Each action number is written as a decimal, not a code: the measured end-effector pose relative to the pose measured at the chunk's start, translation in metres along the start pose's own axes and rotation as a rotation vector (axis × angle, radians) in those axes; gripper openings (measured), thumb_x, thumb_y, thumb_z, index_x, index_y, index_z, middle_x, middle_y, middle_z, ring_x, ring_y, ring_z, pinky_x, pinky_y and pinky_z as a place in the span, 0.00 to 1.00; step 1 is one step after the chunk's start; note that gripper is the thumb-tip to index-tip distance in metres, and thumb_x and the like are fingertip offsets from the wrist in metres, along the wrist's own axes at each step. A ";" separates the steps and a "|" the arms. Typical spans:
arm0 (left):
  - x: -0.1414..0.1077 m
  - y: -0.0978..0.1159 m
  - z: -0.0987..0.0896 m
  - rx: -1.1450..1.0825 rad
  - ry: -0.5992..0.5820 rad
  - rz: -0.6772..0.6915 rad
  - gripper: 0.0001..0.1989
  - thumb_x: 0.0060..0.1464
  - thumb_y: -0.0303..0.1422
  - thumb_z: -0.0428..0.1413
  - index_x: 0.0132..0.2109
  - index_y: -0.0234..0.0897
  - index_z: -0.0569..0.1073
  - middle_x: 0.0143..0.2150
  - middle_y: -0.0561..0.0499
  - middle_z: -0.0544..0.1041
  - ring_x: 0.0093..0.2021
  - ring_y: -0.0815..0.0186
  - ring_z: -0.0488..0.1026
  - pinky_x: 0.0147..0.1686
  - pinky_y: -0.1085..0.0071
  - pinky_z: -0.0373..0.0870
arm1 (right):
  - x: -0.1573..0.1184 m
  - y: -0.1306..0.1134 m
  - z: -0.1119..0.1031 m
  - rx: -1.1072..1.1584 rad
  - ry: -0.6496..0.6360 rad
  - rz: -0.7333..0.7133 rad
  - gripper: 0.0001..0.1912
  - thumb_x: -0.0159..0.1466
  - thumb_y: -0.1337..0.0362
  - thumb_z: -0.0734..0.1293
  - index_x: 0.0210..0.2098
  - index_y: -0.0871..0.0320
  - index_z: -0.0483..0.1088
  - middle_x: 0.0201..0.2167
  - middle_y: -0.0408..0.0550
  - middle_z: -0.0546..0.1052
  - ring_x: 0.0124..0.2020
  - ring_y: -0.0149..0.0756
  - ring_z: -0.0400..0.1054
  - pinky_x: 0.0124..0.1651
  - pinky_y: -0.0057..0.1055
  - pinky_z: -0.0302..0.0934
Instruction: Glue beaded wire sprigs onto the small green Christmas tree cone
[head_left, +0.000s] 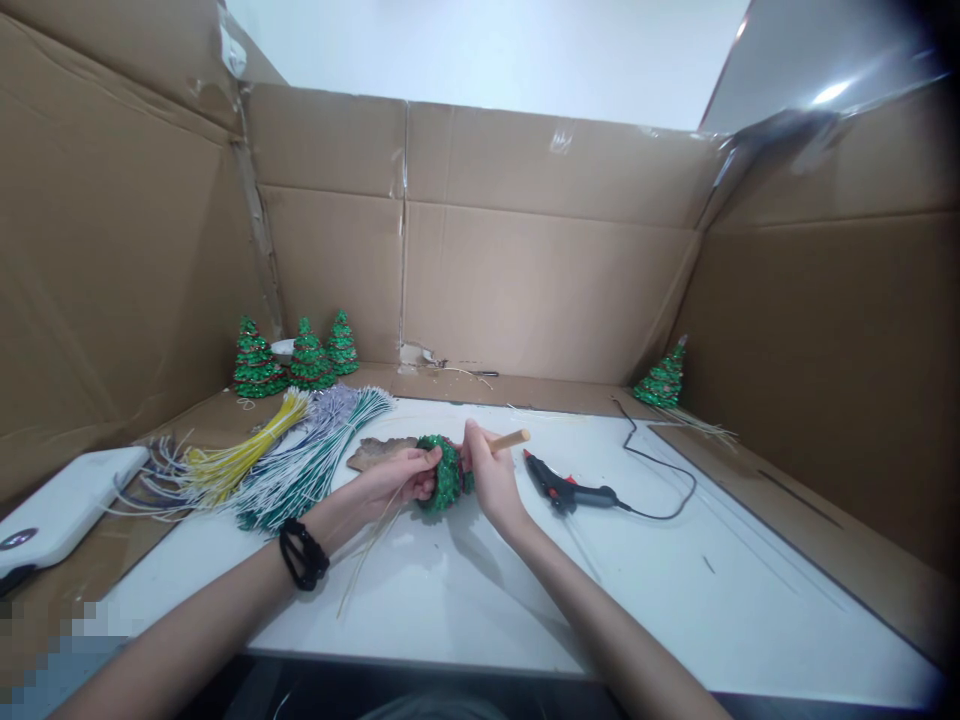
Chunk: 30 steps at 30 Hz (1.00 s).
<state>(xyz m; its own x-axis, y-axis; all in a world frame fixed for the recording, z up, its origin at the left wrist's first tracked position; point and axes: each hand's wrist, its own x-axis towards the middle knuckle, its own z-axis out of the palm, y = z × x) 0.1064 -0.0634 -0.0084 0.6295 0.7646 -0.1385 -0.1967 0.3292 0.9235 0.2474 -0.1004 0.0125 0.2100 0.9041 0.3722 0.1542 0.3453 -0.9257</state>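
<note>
A small green tinsel Christmas tree lies tipped between my hands, low over the white tabletop. My left hand grips it from the left, thumb on the green side. Thin pale strands hang below that hand. My right hand is closed around a light wooden stick whose blunt end points up and right; its other end is hidden at the tree. Behind the tree lies a rough brown bark-like piece. To the right rests a black glue gun with a red tip.
Bundles of yellow wires and green-and-white wires lie left, beside a white device. Several finished trees stand at the back left, another tree at the right. Cardboard walls enclose the table; the glue gun's cord curves backward.
</note>
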 end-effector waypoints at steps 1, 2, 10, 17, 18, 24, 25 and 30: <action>0.000 0.000 0.000 0.003 -0.001 0.001 0.20 0.42 0.45 0.64 0.28 0.32 0.68 0.18 0.58 0.62 0.18 0.77 0.58 0.19 0.79 0.54 | 0.000 0.000 0.000 0.002 -0.002 0.000 0.23 0.61 0.49 0.55 0.16 0.55 0.49 0.14 0.37 0.52 0.19 0.28 0.49 0.24 0.28 0.44; 0.000 0.000 -0.001 0.006 0.000 0.002 0.20 0.42 0.45 0.64 0.28 0.32 0.68 0.18 0.58 0.63 0.18 0.77 0.58 0.19 0.79 0.54 | -0.001 -0.001 0.000 0.003 -0.005 0.001 0.23 0.61 0.49 0.55 0.16 0.55 0.49 0.14 0.37 0.52 0.19 0.28 0.49 0.24 0.28 0.44; -0.002 0.003 0.003 0.039 0.045 -0.010 0.24 0.37 0.47 0.65 0.24 0.33 0.64 0.17 0.59 0.61 0.18 0.77 0.56 0.18 0.79 0.51 | -0.002 -0.006 0.000 0.005 -0.021 0.005 0.23 0.61 0.49 0.55 0.16 0.55 0.48 0.14 0.37 0.52 0.19 0.28 0.49 0.24 0.28 0.45; -0.006 0.010 0.005 0.068 0.032 -0.019 0.23 0.38 0.46 0.65 0.24 0.34 0.62 0.19 0.60 0.57 0.18 0.79 0.52 0.17 0.78 0.44 | -0.002 -0.004 0.000 -0.010 -0.023 0.001 0.23 0.61 0.50 0.54 0.16 0.55 0.50 0.13 0.38 0.54 0.18 0.28 0.49 0.23 0.28 0.45; -0.007 0.012 0.005 0.097 0.030 -0.025 0.24 0.38 0.47 0.65 0.23 0.35 0.60 0.19 0.61 0.55 0.17 0.79 0.50 0.17 0.78 0.42 | -0.001 -0.003 0.000 -0.018 -0.016 0.001 0.23 0.61 0.50 0.55 0.15 0.55 0.50 0.13 0.38 0.54 0.18 0.28 0.49 0.23 0.28 0.45; -0.015 0.035 0.005 0.441 -0.038 -0.101 0.28 0.41 0.54 0.59 0.21 0.39 0.52 0.16 0.64 0.46 0.17 0.79 0.39 0.18 0.73 0.33 | 0.003 -0.007 -0.001 -0.071 -0.067 -0.062 0.23 0.61 0.53 0.54 0.14 0.55 0.51 0.12 0.38 0.55 0.17 0.28 0.49 0.22 0.27 0.44; -0.015 0.040 0.005 0.492 -0.050 -0.102 0.28 0.42 0.54 0.58 0.21 0.39 0.52 0.17 0.64 0.45 0.17 0.78 0.39 0.18 0.73 0.32 | 0.002 -0.009 -0.002 -0.083 -0.071 -0.074 0.22 0.62 0.54 0.54 0.14 0.56 0.51 0.12 0.38 0.55 0.16 0.28 0.49 0.22 0.27 0.43; -0.010 0.056 0.007 0.683 -0.027 -0.117 0.27 0.42 0.57 0.55 0.22 0.38 0.57 0.16 0.62 0.48 0.16 0.78 0.41 0.18 0.73 0.34 | 0.001 -0.017 -0.006 -0.151 -0.033 -0.180 0.21 0.62 0.58 0.54 0.15 0.56 0.48 0.12 0.37 0.53 0.16 0.28 0.47 0.23 0.27 0.41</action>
<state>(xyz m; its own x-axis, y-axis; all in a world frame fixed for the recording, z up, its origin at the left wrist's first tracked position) 0.0943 -0.0567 0.0469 0.6377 0.7286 -0.2499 0.3853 -0.0208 0.9226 0.2505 -0.1069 0.0285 0.1349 0.8401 0.5254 0.3292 0.4621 -0.8235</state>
